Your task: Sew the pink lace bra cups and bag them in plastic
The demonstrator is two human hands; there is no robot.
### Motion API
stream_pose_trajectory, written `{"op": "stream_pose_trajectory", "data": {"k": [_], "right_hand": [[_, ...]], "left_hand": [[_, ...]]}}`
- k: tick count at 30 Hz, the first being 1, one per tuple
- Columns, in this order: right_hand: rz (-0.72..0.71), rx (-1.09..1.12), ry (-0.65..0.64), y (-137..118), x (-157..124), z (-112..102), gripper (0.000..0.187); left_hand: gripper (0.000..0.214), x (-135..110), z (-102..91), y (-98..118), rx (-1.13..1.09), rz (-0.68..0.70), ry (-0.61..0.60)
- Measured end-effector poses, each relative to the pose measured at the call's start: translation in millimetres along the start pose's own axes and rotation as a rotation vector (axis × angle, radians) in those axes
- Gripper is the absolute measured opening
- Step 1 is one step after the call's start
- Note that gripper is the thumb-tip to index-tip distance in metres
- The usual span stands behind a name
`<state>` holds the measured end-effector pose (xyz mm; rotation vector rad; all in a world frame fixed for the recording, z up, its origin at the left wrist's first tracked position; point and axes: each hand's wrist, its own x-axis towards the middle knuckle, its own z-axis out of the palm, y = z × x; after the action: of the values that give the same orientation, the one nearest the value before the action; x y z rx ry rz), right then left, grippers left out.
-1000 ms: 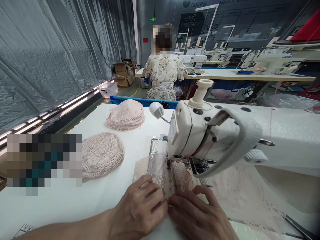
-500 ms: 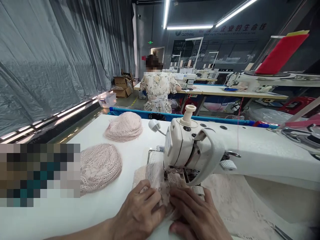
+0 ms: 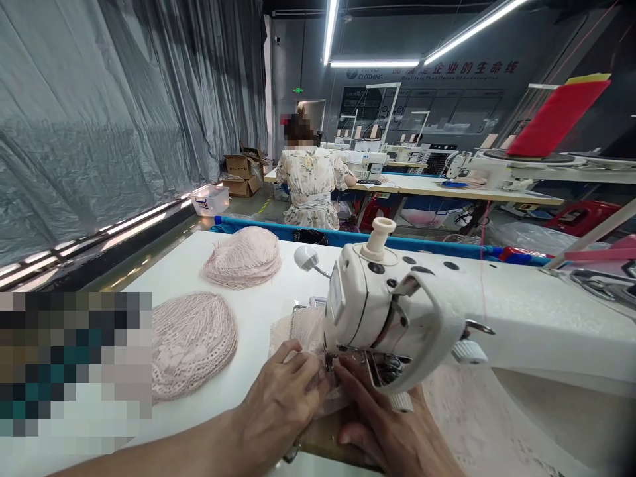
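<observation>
Left hand (image 3: 283, 404) and right hand (image 3: 382, 424) press flat, side by side, near the table (image 3: 248, 318) front edge, to hold the lace piece (image 3: 281, 334) smooth under my sewing machine (image 3: 397, 311).

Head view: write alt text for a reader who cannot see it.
The left hand and right hand press a pale pink lace piece flat under the needle of a white sewing machine. A near stack and a far stack of similar lace lie on the white table to their left. Farther back, a person in a floral dress faces away.
</observation>
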<state>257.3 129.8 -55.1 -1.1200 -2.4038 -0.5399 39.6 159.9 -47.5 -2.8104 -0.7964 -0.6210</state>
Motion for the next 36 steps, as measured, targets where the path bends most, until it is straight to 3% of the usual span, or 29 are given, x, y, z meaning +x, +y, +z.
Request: {"op": "stream_pose_trajectory", "data": {"k": [3,7,13,18,22,28,36], "right_hand": [[0.024,-0.032,0.062,0,-2,5,0.042],[0.012,-0.04,0.041,-3,-2,7,0.044],[0.089,0.217,0.213,-11,4,-6,0.041],[0.153,0.189,0.209,-10,5,-15,0.044],[0.153,0.173,0.209,-9,4,-18,0.044],[-0.031,0.165,0.067,-9,1,-17,0.037],[-0.027,0.13,0.069,-9,2,-23,0.039]], "left_hand": [[0.016,2,-0.5,1,-0.002,-0.009,0.01],[0.016,4,-3.7,1,0.013,0.003,0.038],[0.017,-1,-3.0,9,0.048,0.115,0.231],[0.027,0,-2.2,12,0.079,0.117,0.209],[0.018,-1,-1.2,12,0.119,0.127,0.187],[0.02,-4,0.7,12,0.14,0.146,0.236],[0.024,-6,1.8,17,0.219,0.118,0.324]]}}
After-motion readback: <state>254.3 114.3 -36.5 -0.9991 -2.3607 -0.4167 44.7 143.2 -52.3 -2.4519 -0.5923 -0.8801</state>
